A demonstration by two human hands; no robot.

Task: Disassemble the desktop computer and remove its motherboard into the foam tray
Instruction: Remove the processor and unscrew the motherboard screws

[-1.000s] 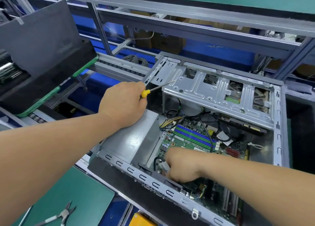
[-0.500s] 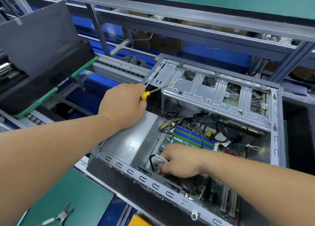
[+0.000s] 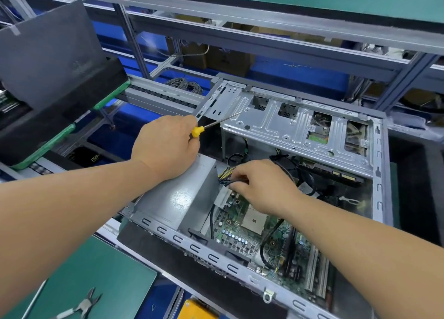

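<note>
The open grey computer case (image 3: 378, 174) lies on its side in front of me. Its green motherboard (image 3: 240, 229) shows at the bottom, with a square CPU socket. My left hand (image 3: 165, 148) grips a yellow-handled screwdriver (image 3: 211, 125) and rests on the grey power supply box (image 3: 177, 193); the shaft points toward the silver drive cage (image 3: 288, 126). My right hand (image 3: 262, 184) reaches into the case and pinches the bundle of black and yellow power cables (image 3: 227, 174) at the motherboard's far left edge. Black foam trays (image 3: 48, 61) stand at the upper left.
A green mat (image 3: 91, 285) lies at the lower left with grey pliers (image 3: 81, 305) on it. A conveyor rail (image 3: 153, 95) runs behind the case. Black cables (image 3: 271, 244) cross the board on the near side. A yellow object (image 3: 194, 310) peeks in at the bottom.
My right hand has moved from the near-left corner of the board up to the power cable bundle beside the power supply. The CPU socket is now uncovered. My left hand stays put.
</note>
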